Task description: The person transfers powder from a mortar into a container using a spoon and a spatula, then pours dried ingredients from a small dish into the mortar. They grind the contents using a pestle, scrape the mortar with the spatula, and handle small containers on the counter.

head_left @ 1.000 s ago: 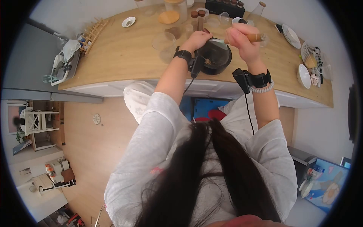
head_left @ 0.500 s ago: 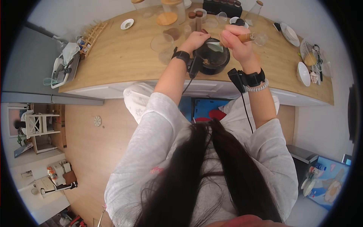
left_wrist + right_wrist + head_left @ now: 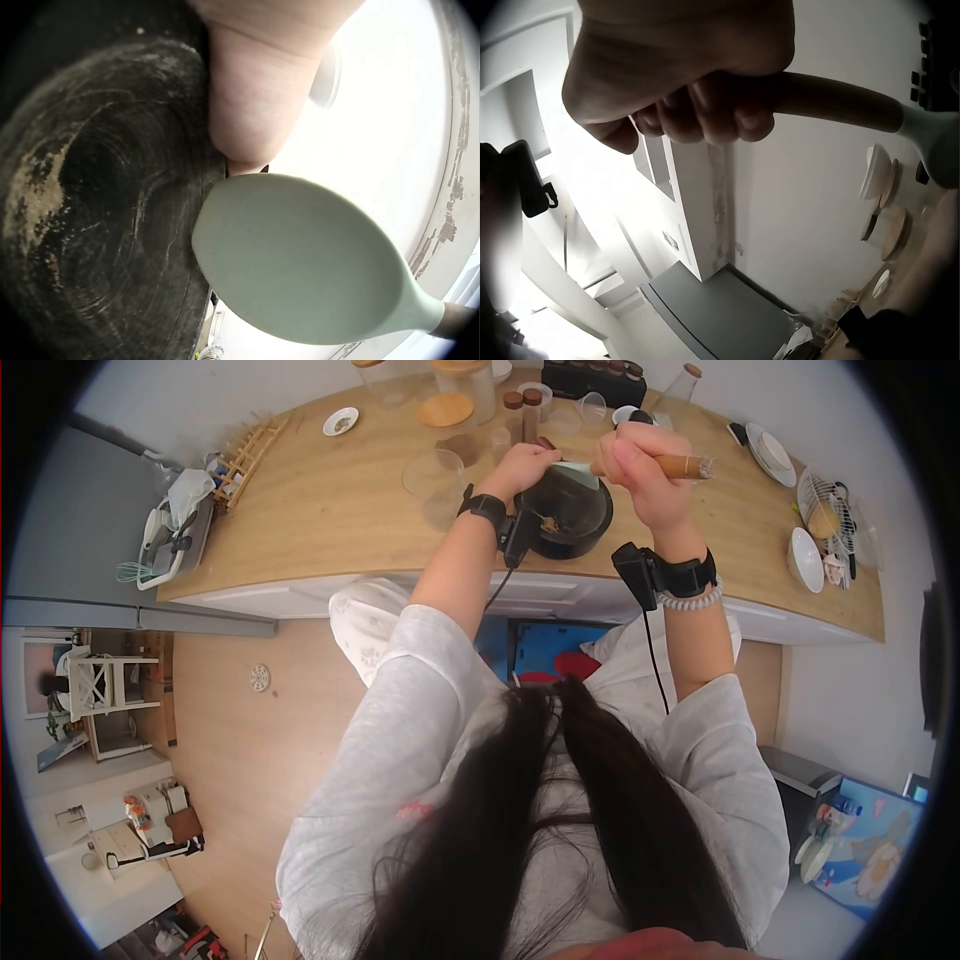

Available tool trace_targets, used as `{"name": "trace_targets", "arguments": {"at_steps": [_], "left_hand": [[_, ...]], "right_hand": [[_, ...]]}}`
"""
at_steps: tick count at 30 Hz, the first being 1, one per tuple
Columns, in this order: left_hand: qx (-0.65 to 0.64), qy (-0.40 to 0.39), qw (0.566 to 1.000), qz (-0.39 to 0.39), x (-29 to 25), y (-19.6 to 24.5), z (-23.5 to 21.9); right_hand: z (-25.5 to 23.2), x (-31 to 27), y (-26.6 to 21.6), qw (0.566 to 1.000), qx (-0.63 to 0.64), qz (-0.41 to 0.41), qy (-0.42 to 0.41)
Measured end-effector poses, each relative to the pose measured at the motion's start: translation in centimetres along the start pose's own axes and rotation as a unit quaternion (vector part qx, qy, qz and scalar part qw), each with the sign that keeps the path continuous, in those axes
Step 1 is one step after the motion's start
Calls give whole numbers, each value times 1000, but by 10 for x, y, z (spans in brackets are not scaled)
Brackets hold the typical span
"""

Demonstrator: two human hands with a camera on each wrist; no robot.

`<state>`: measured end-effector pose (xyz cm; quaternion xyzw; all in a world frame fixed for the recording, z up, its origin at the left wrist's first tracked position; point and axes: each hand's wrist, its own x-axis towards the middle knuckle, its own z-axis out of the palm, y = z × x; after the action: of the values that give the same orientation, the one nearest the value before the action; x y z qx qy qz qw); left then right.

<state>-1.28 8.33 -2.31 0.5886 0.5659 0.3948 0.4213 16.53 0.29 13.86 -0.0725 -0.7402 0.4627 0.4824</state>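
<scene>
A black round pot (image 3: 565,545) stands near the counter's front edge, its scratched inside (image 3: 142,225) bearing a patch of brown residue in the left wrist view. My left hand (image 3: 522,468) grips the pot's far-left rim, with one digit over the edge. In my right hand (image 3: 648,465) is a spatula with a wooden handle (image 3: 832,101), fingers wrapped round it. The spatula's pale green head (image 3: 300,255) lies across the rim close to my left hand, its broad face towards the left wrist camera.
Left of the pot is a clear glass bowl (image 3: 432,472). Behind stand brown-capped tubes (image 3: 514,422), a round wooden lid (image 3: 446,408) and a corked flask (image 3: 678,395). A white bowl (image 3: 804,560) and wire basket (image 3: 818,495) are at right, a wooden rack (image 3: 250,455) at left.
The right hand dipped the spatula head lower and leftward over the pot, then drew it back right and up to the rim. The left hand kept its grip on the rim.
</scene>
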Motion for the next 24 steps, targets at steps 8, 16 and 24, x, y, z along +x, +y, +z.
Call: {"name": "trace_targets", "arguments": {"at_steps": [8,16,24], "left_hand": [[-22,-1,1000,-12,-5,5,0],[-36,5,999,-3,-5,5,0],[-30,-4,999,-12,-4,4,-1]], "right_hand": [[2,1,10,999,2,38,-16],[1,0,15,998,-28,28,-42],[-5,-2,22,999,-22,22,-26]]}}
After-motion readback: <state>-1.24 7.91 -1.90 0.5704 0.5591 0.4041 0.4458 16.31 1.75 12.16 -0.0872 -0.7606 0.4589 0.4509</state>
